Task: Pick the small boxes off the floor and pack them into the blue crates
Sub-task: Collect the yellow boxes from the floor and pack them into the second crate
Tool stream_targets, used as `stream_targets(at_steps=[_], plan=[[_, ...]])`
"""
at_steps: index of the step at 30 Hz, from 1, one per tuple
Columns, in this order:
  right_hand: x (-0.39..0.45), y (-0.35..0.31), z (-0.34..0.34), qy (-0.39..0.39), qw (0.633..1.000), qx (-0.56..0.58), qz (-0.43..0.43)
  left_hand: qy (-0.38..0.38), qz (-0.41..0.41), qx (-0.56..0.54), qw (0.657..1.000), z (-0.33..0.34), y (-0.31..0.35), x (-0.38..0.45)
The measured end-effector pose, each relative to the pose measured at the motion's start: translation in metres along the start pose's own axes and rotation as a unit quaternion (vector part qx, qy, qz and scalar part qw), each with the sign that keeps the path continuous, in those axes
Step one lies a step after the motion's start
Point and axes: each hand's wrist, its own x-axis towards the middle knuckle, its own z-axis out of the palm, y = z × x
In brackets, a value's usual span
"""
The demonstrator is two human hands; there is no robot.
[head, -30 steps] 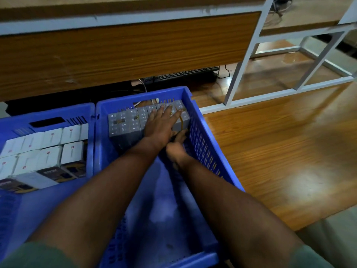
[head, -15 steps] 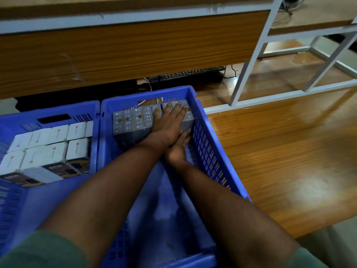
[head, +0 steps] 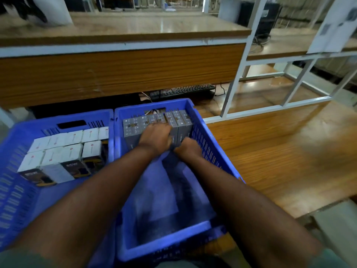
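Two blue crates stand side by side on the floor. The right crate [head: 212,151] holds a row of grey small boxes [head: 135,126] standing upright against its far wall. My left hand [head: 156,138] is curled against the front of that row, fingers bent onto the boxes. Just to its right and lower, my right hand [head: 188,147] touches the base of the rightmost grey boxes [head: 181,122], its fingertips hidden. The left crate [head: 15,151] holds white small boxes [head: 63,147] and a few dark ones [head: 34,175].
A wooden desk panel [head: 119,74] hangs over the far end of the crates. A black keyboard [head: 183,90] lies on the floor behind them. A white metal frame [head: 233,82] stands at the right, beside bare wooden floor [head: 280,151].
My left hand has slid from lying flat on top of the grey boxes to curling against their front. My right hand stays low beside it. The view has tilted upward.
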Motion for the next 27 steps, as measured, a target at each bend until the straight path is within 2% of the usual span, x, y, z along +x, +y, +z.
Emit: stream_targets(at_steps=[4, 7, 13, 18, 24, 27], plan=[[-0.056, -0.012, -0.051, 0.110, 0.986, -0.095, -0.084, 0.018, -0.036, -0.069, 0.997, -0.039, 0.009, -0.023], [-0.105, -0.009, -0.071, 0.207, 0.973, -0.064, -0.076, 0.025, -0.003, -0.141, 0.990, -0.058, 0.025, -0.049], [-0.244, 0.032, -0.062, 0.353, 0.934, 0.054, -0.009, 0.023, 0.113, -0.276, 0.954, -0.094, 0.095, -0.127], [-0.381, 0.071, -0.030, 0.496, 0.859, 0.128, 0.025, 0.007, 0.249, -0.318, 0.915, -0.114, 0.163, -0.208], [-0.558, 0.111, 0.032, 0.550, 0.811, 0.139, 0.139, -0.079, 0.387, -0.365, 0.843, -0.109, 0.227, -0.358], [-0.651, 0.121, 0.083, 0.548, 0.795, 0.157, 0.208, -0.167, 0.402, -0.410, 0.801, -0.093, 0.242, -0.459]])
